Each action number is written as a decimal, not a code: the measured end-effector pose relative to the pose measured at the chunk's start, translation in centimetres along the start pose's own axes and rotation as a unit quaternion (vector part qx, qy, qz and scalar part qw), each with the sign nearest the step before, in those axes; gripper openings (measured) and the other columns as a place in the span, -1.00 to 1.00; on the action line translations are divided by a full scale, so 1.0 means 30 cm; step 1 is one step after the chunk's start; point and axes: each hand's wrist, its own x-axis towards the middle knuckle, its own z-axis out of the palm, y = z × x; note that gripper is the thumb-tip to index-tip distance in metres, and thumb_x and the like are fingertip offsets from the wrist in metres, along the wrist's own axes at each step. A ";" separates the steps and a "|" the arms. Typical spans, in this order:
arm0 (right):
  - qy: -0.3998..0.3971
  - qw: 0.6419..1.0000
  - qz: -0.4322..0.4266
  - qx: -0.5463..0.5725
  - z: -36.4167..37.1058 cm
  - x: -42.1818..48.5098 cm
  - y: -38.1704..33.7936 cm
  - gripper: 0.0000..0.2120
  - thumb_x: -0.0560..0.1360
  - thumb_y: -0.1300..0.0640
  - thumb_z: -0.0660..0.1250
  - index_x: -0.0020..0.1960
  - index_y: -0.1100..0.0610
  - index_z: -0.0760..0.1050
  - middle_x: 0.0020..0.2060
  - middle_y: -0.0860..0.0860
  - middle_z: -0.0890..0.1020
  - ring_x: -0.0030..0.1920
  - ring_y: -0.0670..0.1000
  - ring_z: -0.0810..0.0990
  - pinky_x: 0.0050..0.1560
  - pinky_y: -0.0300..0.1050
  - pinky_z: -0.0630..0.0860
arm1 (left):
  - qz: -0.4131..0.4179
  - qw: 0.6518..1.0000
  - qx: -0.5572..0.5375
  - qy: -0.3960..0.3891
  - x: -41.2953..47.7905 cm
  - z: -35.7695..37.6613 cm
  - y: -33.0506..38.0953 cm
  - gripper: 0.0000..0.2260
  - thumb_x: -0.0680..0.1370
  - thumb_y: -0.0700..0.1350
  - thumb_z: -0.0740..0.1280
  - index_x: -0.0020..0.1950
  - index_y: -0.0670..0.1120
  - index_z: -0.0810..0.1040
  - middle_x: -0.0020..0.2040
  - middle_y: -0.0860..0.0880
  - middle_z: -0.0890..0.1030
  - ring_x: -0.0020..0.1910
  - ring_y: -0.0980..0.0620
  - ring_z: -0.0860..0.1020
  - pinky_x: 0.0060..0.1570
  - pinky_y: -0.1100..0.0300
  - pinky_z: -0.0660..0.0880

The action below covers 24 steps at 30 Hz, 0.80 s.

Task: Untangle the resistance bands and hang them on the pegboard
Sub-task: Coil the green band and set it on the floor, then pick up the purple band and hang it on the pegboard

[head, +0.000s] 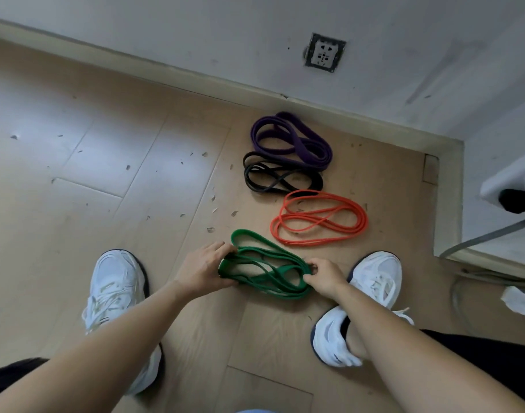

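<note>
Several coiled resistance bands lie in a row on the wooden floor. The green band [264, 268] is nearest me, a tangle of loops between my feet. My left hand [203, 268] grips its left end, fingers curled round the loops. My right hand [322, 275] pinches its right end. Beyond it lie the orange band [319, 217], the black band [280, 177] and the purple band [291, 140], each apart from my hands. No pegboard is in view.
My white shoes [115, 290] [374, 278] stand on either side of the green band. A wall with a skirting board [195, 76] and a power socket [324, 53] runs behind the bands. A white unit with a black plug and cables [511, 201] stands at right.
</note>
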 end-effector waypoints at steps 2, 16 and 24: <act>0.001 1.000 -0.001 -0.002 0.003 -0.002 -0.003 -0.59 0.42 0.16 0.44 0.27 0.04 0.61 0.19 -0.02 0.68 0.19 0.06 0.63 0.22 -0.09 0.52 | -0.007 0.999 0.030 -0.017 -0.011 -0.005 0.001 -0.38 0.29 0.32 0.43 0.26 0.07 0.47 0.12 0.09 0.57 0.11 -0.01 0.54 -0.07 0.03 0.59; 0.108 0.993 -0.035 0.024 -0.055 0.038 -0.115 -0.82 0.46 0.11 0.42 0.06 -0.01 0.61 -0.14 -0.06 0.65 -0.05 0.02 0.61 -0.10 -0.16 0.42 | -0.179 0.963 -0.189 -0.061 0.039 -0.083 -0.028 -0.35 0.41 0.43 0.32 0.38 0.08 0.49 0.31 0.12 0.47 0.27 0.08 0.46 0.28 0.06 0.48; 0.172 0.975 -0.090 0.110 -0.243 0.138 -0.213 -0.89 0.47 0.20 0.47 -0.07 0.01 0.64 -0.18 -0.08 0.68 -0.13 -0.08 0.64 -0.09 -0.24 0.53 | -0.231 0.923 -0.300 0.063 0.262 -0.229 -0.019 -0.92 0.60 -0.10 0.40 0.03 0.06 0.67 -0.02 0.07 0.70 0.00 0.08 0.65 0.08 0.06 0.62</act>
